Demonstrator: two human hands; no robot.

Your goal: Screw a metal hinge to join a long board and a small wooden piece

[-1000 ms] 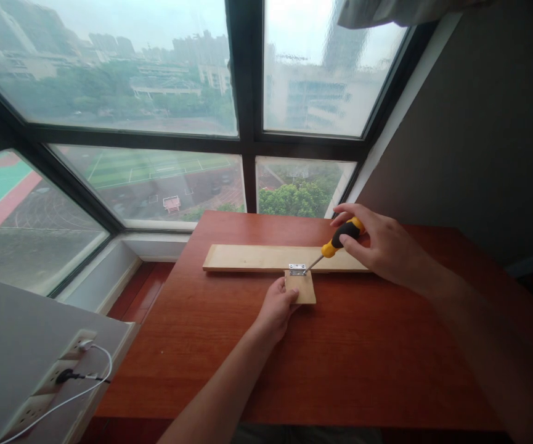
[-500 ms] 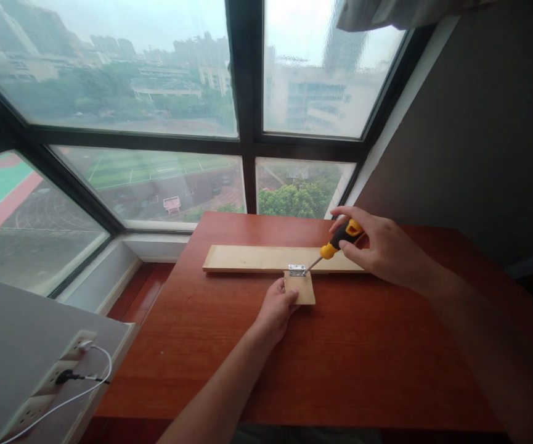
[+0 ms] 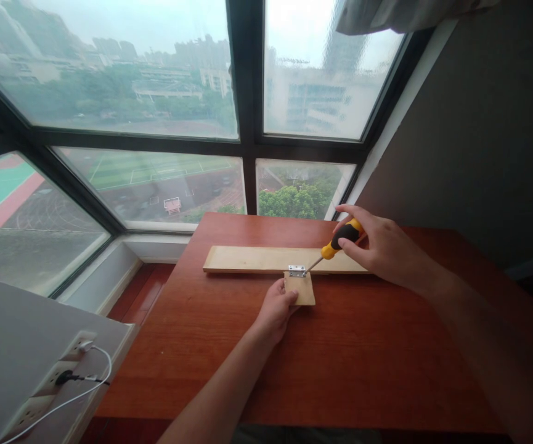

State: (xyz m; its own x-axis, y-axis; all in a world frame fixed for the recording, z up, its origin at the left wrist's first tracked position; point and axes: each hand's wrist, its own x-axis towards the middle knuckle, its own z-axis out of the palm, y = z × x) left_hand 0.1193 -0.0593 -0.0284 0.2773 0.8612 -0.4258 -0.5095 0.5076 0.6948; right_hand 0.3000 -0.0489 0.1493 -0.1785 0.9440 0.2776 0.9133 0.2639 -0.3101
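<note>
My left hand (image 3: 277, 308) grips a small square wooden board (image 3: 304, 295) by its left edge, thumb on top. A silver metal hinge (image 3: 296, 271) lies at the board's far edge. Beyond it a long pale wooden plank (image 3: 252, 258) rests across the table. Held at a slant in my right hand (image 3: 381, 250) is a yellow and black screwdriver (image 3: 345, 235), its tip at the right end of the hinge's near leaf. My thumb and fingers are around the handle, with the index finger lifted off. Any screw under the tip is too small to make out.
Everything sits on a reddish-brown wooden table (image 3: 192, 357). Large windows with dark frames (image 3: 248, 148) rise behind it. At the lower left, wall sockets (image 3: 56, 377) hold plugs with a white cable (image 3: 69, 402). A dark wall (image 3: 460, 135) stands at right.
The fingers of my right hand have shifted slightly around the screwdriver handle, which looks turned a little. The tip stays at the hinge. My left hand and the board have not moved.
</note>
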